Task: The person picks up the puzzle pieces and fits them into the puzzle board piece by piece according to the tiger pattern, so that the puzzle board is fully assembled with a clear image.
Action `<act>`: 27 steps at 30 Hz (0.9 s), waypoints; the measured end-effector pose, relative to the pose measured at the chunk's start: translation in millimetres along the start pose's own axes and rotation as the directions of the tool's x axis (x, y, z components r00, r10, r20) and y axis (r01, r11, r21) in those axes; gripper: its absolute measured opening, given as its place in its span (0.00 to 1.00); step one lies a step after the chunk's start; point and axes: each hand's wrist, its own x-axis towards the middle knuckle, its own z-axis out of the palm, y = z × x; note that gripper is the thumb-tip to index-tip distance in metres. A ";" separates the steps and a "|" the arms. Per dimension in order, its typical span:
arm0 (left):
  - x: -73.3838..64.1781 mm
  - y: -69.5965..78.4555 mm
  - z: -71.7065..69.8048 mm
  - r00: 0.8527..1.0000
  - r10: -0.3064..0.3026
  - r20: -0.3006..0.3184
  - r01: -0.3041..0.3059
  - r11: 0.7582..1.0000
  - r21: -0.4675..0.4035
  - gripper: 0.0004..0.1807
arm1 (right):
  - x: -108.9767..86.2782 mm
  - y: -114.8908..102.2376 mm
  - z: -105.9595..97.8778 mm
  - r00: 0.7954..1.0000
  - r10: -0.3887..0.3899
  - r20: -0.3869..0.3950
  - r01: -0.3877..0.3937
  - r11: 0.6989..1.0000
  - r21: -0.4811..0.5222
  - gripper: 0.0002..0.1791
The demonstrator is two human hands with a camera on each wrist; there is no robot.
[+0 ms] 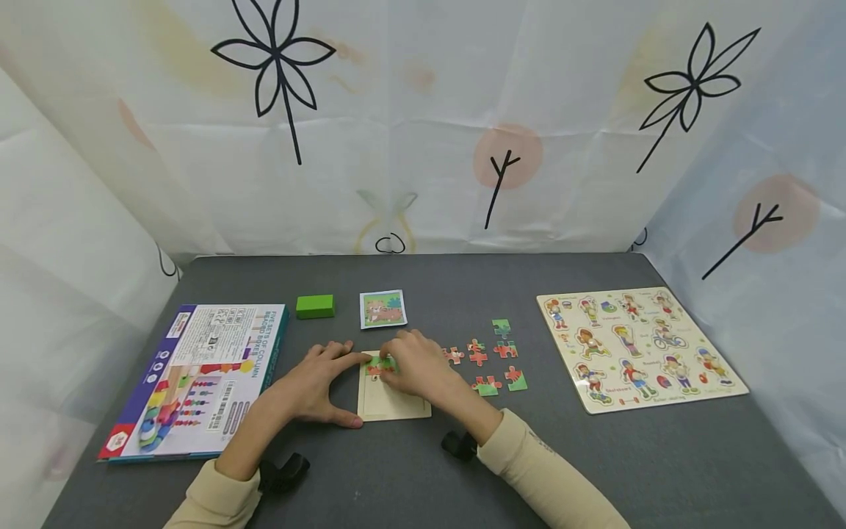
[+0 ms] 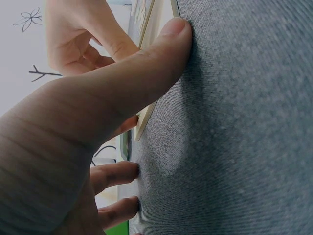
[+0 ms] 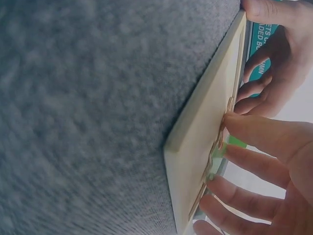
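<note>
A small wooden puzzle board (image 1: 396, 408) lies in front of me, with joined green and red jigsaw pieces (image 1: 372, 366) along its far side. My left hand (image 1: 311, 386) spreads along the board's left side, thumb at the near corner and index finger near the far corner. In the left wrist view its thumb (image 2: 166, 54) lies against the board's edge. My right hand (image 1: 419, 367) is over the board. The right wrist view shows its thumb and fingertips (image 3: 217, 183) touching the pieces; its gently bent fingers partly hide them.
Loose jigsaw pieces (image 1: 478, 353) lie right of the board. Behind it are a picture card (image 1: 383, 308) and a green block (image 1: 315, 306). A boxed toy (image 1: 225, 397) lies at left, a larger figure puzzle board (image 1: 641, 349) at right. A patterned cloth (image 1: 423, 95) hangs behind the table.
</note>
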 end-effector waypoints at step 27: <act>-0.1 0.8 -0.2 1.000 -0.008 0.005 0.008 1.000 -0.016 0.55 | 4.3 1.8 -3.0 0.999 0.039 0.021 -0.041 0.997 0.069 0.08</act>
